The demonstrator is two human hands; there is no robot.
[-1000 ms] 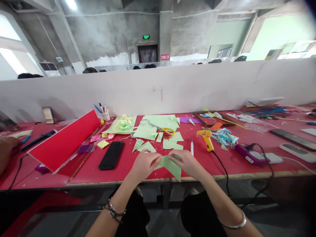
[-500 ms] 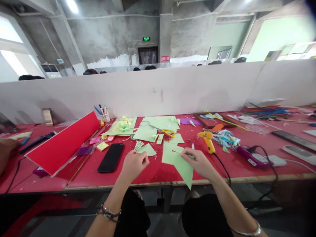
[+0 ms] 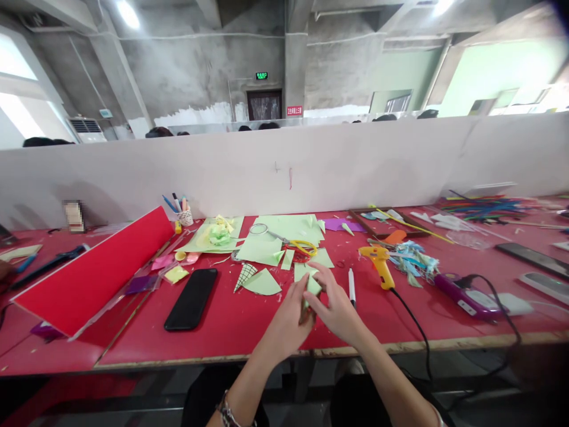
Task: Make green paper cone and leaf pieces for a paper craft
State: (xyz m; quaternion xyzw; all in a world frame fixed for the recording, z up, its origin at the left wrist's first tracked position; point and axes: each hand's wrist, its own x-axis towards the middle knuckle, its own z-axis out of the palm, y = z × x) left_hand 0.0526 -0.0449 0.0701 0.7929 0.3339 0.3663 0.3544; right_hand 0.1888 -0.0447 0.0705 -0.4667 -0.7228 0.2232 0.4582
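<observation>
My left hand (image 3: 291, 314) and my right hand (image 3: 335, 305) meet above the table's front part. Between them is a piece of light green paper (image 3: 313, 286), folded or curled; the fingers of both hands close round it and hide most of its shape. A fan-shaped green paper piece (image 3: 263, 283) lies left of my hands, beside a grid-patterned paper piece (image 3: 245, 275). To the right of my right hand rests a white pen (image 3: 351, 284). Scissors with yellow handles (image 3: 303, 248) lie on green sheets (image 3: 259, 249) beyond my hands.
A black phone (image 3: 192, 299) and a leaning red board (image 3: 98, 270) are at left. On the right stand a yellow glue gun (image 3: 379, 265) with its cable, a purple power strip (image 3: 466, 299) and blue scraps (image 3: 413, 261). A white partition (image 3: 213, 172) closes the back.
My hands, apart before, have come together. The green sheet that hung over the table edge under my right hand is now lifted and bunched between both hands, uncovering the pen.
</observation>
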